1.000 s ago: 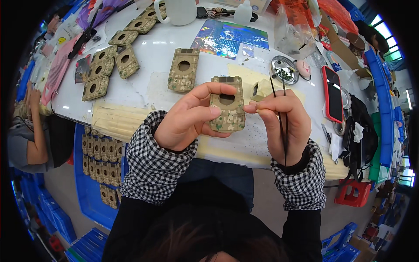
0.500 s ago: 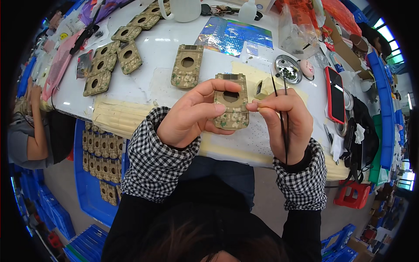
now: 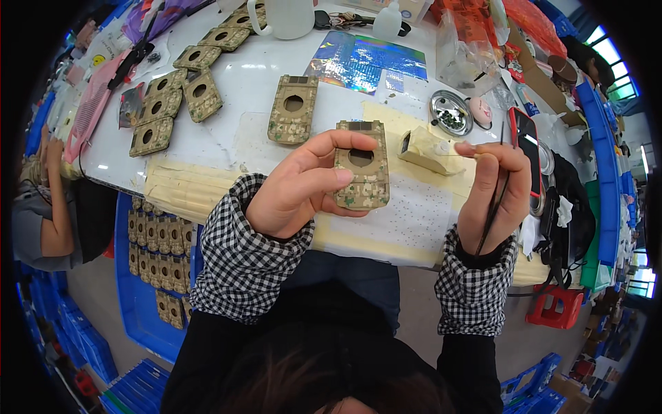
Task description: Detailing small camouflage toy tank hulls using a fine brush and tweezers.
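My left hand (image 3: 293, 186) grips a camouflage-painted toy tank hull (image 3: 364, 185) by its left side, thumb and forefinger on top near the round hole. My right hand (image 3: 509, 183) is raised to the right, apart from the hull. Black tweezers (image 3: 490, 224) lie through its curled fingers, pointing upward. Its thumb and forefinger pinch a thin pale item, too small to make out. Between the two hands a tape-wrapped block (image 3: 429, 152) rests on the table. Beyond it stands a round metal dish (image 3: 452, 103) with small dark green bits.
Another hull (image 3: 293, 110) lies ahead, with several more (image 3: 155, 107) at far left. A blue crate (image 3: 145, 317) of hulls sits below the table at left. A red-cased phone (image 3: 526, 148), a white jug (image 3: 291, 17) and shiny foil sheets (image 3: 365, 58) are on the table. A co-worker (image 3: 52, 207) sits at left.
My right hand has moved right and away from the hull, uncovering the tape-wrapped block. The tweezers have gone with it. My left hand keeps the hull in nearly the same place.
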Motion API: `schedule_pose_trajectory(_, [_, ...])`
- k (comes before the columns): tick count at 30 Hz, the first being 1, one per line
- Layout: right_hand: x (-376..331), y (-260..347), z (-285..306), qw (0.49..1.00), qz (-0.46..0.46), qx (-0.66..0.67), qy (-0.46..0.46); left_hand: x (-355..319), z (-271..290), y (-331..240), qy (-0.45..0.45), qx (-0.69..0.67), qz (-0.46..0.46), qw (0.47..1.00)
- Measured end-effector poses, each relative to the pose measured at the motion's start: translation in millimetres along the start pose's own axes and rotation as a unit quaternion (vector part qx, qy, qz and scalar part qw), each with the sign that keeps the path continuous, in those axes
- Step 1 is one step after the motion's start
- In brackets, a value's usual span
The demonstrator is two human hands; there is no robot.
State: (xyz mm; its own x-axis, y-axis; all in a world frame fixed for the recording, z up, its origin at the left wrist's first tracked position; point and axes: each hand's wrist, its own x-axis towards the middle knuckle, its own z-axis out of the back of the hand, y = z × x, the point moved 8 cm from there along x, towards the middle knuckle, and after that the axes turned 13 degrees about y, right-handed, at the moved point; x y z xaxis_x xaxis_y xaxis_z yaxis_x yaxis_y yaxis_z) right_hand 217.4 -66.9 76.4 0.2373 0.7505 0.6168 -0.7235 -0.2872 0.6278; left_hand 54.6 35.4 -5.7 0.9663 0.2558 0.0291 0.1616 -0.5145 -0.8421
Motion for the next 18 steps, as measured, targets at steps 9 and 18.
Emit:
schedule_pose_trajectory(9, [9, -4, -3, 0.967, 0.024, -0.251, 0.025, 0, 3, 3, -0.003, -0.001, -0.013, 1.000])
schedule_pose_trajectory(18, [4, -1, 17, 0.990, -0.019, -0.134, 0.043, 0, 9, 3, -0.006, 0.008, -0.024, 1.000])
